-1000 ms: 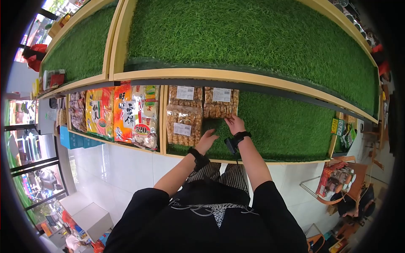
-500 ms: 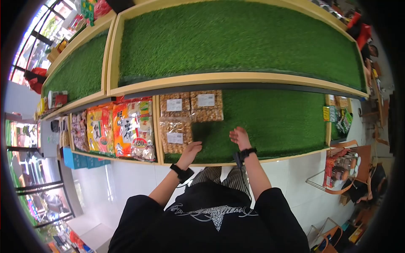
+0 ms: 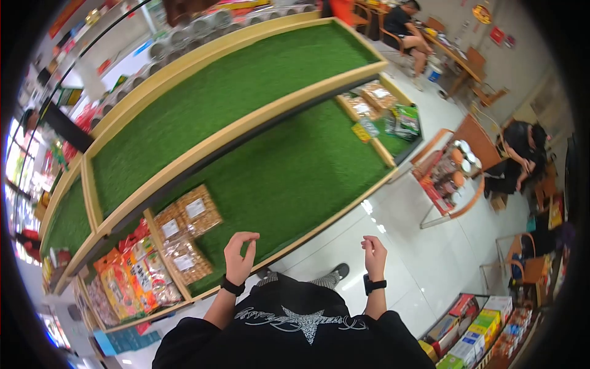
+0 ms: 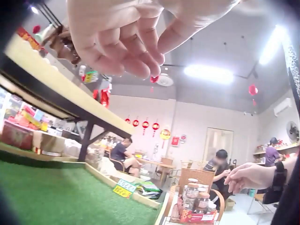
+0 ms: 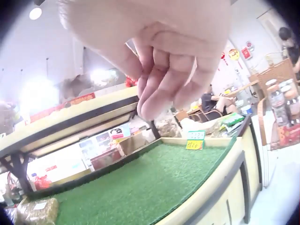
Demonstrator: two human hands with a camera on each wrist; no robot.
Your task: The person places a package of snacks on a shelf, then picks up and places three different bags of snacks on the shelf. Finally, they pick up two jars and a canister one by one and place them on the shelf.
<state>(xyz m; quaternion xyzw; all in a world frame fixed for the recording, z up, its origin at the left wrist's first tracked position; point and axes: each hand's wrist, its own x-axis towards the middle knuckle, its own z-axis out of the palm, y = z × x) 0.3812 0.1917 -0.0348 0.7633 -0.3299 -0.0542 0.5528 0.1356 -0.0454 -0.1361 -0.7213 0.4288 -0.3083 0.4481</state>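
Observation:
My left hand (image 3: 239, 255) is raised over the front edge of the lower shelf (image 3: 289, 166), fingers loosely bent and holding nothing. Farther right, my right hand (image 3: 373, 255) hangs above the tiled floor, apart from everything, its fingers loosely curled. In the wrist views, the left hand (image 4: 126, 35) and the right hand (image 5: 159, 65) both show bare fingers. Three clear packs of brown, nubbly snacks with white labels lie at the left end of the turf-lined lower shelf: a back pack (image 3: 200, 209), one beside it (image 3: 170, 225) and a front pack (image 3: 186, 258).
Left of a wooden divider stand colourful snack bags (image 3: 132, 277). An upper turf shelf (image 3: 233, 104) runs behind. Price tags (image 3: 365, 130) mark the right divider. A chair (image 3: 452, 169) carrying jars stands to the right, near a seated person (image 3: 522, 147). Boxes (image 3: 473, 332) fill the lower right.
The right hand let go of the back snack pack and drew away rightward. The left hand also moved away from the packs. The head view swung right, bringing seated people and boxes into sight.

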